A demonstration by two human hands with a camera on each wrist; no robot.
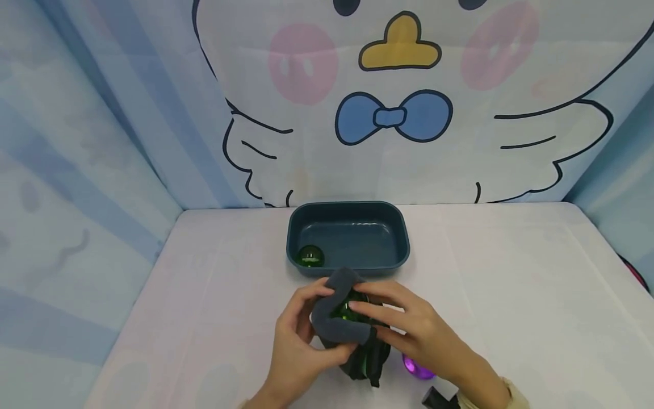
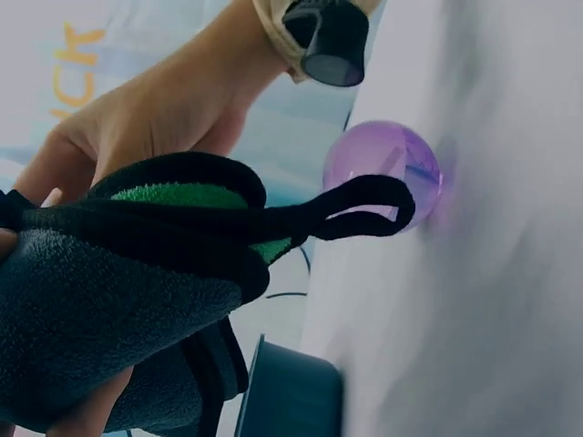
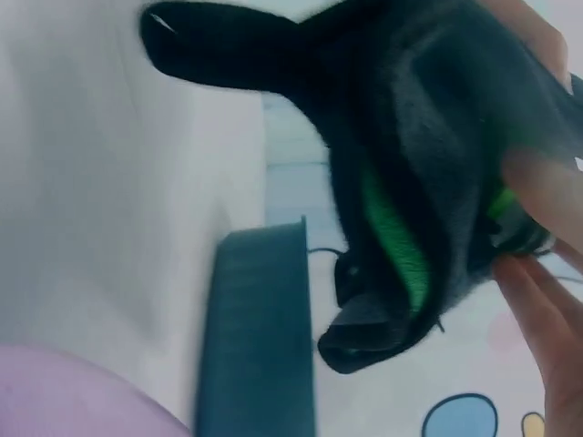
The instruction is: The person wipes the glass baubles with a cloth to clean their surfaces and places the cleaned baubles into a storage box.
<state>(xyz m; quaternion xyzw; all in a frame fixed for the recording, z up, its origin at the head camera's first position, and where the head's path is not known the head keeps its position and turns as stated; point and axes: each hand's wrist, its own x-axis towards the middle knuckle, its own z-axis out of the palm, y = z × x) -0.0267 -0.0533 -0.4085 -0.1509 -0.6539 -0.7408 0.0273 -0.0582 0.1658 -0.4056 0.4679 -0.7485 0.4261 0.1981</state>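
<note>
In front of the tray, my left hand (image 1: pixel 298 343) grips a dark grey cloth (image 1: pixel 323 318) with black edging and a green inner side, fingers and thumb curled round it. A shiny green ball (image 1: pixel 346 312) sits in the cloth's folds, mostly covered. My right hand (image 1: pixel 416 326) comes from the other side, its fingertips on the green ball and the cloth's edge. The cloth's black hanging loop (image 2: pixel 405 202) sticks out below in the left wrist view. A purple ball (image 1: pixel 418 368) rests on the table under my right hand, partly hidden by it.
A dark teal tray (image 1: pixel 357 241) stands at the back of the table by the patterned curtain. Another green ball (image 1: pixel 310 256) lies in its front left corner. White cloth covers the table (image 1: pixel 511 272). A black wrist device (image 1: pixel 438 399) sits at my right sleeve.
</note>
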